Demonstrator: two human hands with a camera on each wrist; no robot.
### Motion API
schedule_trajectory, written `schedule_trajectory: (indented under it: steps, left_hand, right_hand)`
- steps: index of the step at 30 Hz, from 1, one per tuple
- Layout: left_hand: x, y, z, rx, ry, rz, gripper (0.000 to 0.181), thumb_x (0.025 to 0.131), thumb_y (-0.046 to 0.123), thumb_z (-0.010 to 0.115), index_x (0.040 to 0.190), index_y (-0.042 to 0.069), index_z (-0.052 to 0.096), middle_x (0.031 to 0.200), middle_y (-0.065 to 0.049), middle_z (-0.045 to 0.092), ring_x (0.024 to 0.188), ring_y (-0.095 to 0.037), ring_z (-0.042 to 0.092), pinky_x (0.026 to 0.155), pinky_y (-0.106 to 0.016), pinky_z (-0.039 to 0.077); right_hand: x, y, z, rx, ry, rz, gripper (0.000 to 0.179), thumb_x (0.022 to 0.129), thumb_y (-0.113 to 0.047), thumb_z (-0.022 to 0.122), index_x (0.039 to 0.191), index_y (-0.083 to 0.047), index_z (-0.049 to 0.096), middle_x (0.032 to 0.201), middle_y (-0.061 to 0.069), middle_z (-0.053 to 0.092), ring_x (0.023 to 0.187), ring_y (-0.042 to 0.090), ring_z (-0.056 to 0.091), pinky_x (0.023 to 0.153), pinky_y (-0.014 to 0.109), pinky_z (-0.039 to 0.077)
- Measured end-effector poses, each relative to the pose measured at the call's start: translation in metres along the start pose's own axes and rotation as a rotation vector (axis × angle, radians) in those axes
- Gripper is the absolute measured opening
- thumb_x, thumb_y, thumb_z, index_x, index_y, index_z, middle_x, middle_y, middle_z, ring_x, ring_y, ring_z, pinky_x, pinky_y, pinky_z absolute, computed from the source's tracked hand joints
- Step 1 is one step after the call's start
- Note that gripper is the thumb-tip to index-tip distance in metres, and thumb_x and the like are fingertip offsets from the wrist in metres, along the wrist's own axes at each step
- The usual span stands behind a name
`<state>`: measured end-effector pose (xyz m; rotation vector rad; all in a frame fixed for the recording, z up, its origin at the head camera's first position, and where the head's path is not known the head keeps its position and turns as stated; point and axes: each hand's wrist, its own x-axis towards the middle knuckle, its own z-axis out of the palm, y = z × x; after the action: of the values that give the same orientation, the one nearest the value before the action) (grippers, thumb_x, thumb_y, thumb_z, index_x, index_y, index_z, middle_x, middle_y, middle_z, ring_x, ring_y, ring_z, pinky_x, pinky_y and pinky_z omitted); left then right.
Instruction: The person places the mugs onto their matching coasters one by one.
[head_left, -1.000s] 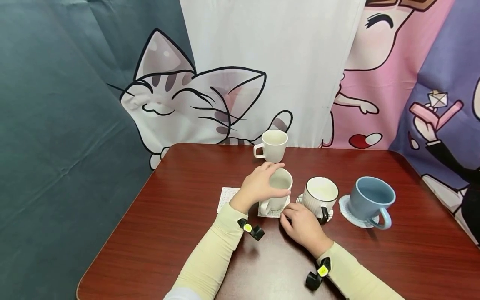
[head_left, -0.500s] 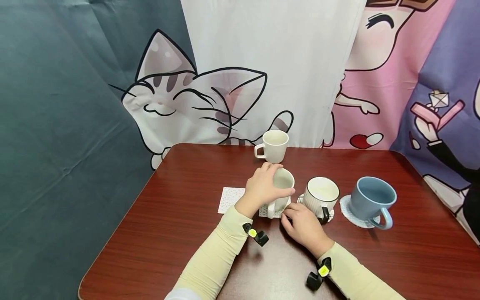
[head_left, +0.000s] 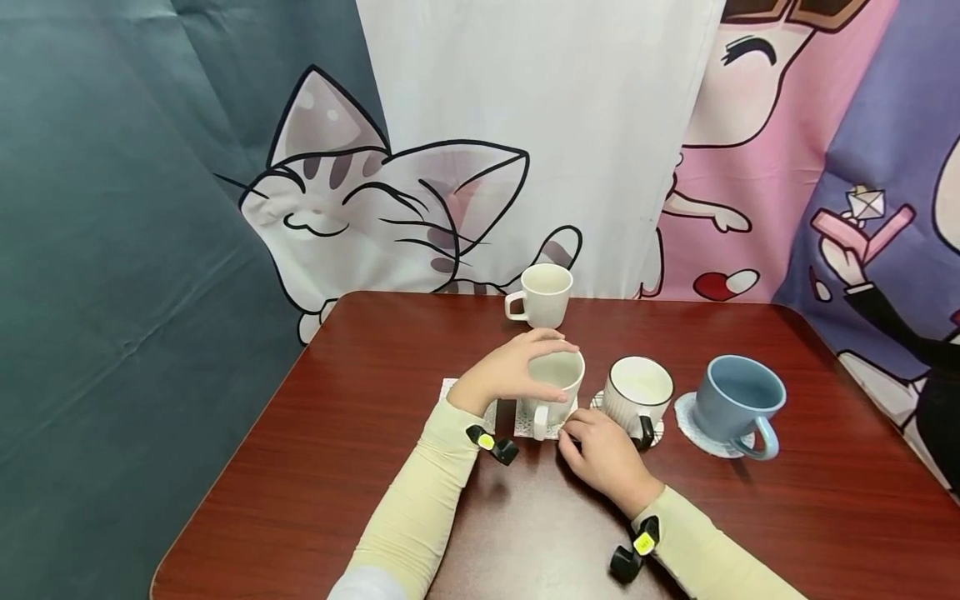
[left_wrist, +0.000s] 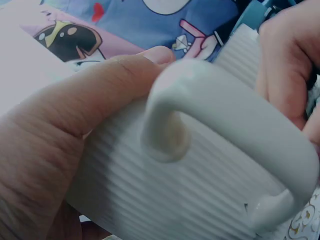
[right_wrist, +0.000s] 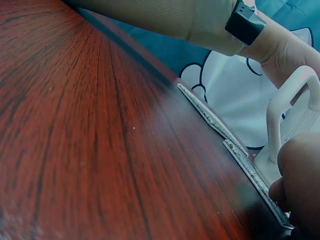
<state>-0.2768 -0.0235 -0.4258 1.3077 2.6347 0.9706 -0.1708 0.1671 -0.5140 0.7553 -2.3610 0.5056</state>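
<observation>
My left hand (head_left: 510, 371) reaches round a white ribbed mug (head_left: 562, 370), thumb on the near side and fingers across the far side. This mug stands on a white speckled square coaster (head_left: 523, 423), its handle (left_wrist: 245, 120) facing me. In the left wrist view the thumb (left_wrist: 115, 90) lies along the mug wall; the fingers behind are mostly hidden. My right hand (head_left: 609, 462) rests on the table with loosely bent fingers, its fingertips at the coaster's near right corner. The right wrist view shows these fingers beside the coaster edge (right_wrist: 250, 170).
Another white speckled coaster (head_left: 489, 417) lies left, partly under my left wrist. A cream mug (head_left: 546, 298) stands behind. Rightward are a ribbed white mug with black rim (head_left: 630, 408) and a blue mug (head_left: 738, 400), each on a round coaster. A printed curtain hangs behind the table (head_left: 300, 467).
The white mug has turned slightly, its handle swinging right to face me. My left hand went right with it, then slid back left a little. My right hand has stayed in place.
</observation>
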Motion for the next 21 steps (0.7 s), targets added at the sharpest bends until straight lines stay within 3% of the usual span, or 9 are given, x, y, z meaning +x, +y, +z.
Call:
schedule_trajectory:
  steps: [6,15,21]
  left_hand:
    - [0.0,0.001,0.004,0.04,0.023,-0.002,0.057,0.081,0.048,0.082,0.134,0.038,0.064,0.144,0.009,0.047,0.128,-0.014,0.044,0.102,-0.031,0.042]
    - [-0.002,0.008,0.007,0.08,0.079,-0.066,0.06,0.079,0.052,0.082,0.135,0.041,0.063,0.142,0.011,0.048,0.119,-0.015,0.046,0.09,-0.029,0.046]
    - [-0.002,0.01,0.009,0.079,0.085,-0.091,0.061,0.079,0.052,0.081,0.136,0.04,0.062,0.143,0.01,0.047,0.12,-0.016,0.045,0.09,-0.03,0.046]
  right_hand:
    - [0.0,0.001,0.0,-0.005,-0.006,0.002,0.012,0.086,-0.012,0.069,0.074,-0.012,0.07,0.084,-0.001,0.068,0.081,0.021,0.064,0.076,0.039,0.053]
    - [0.001,0.0,-0.001,-0.003,-0.015,0.003,0.011,0.085,-0.011,0.069,0.074,-0.012,0.069,0.083,0.0,0.067,0.08,0.023,0.064,0.075,0.041,0.053]
    - [0.002,0.0,0.0,-0.004,-0.014,0.004,0.011,0.084,-0.009,0.07,0.073,-0.011,0.069,0.083,0.001,0.067,0.08,0.024,0.064,0.075,0.041,0.053]
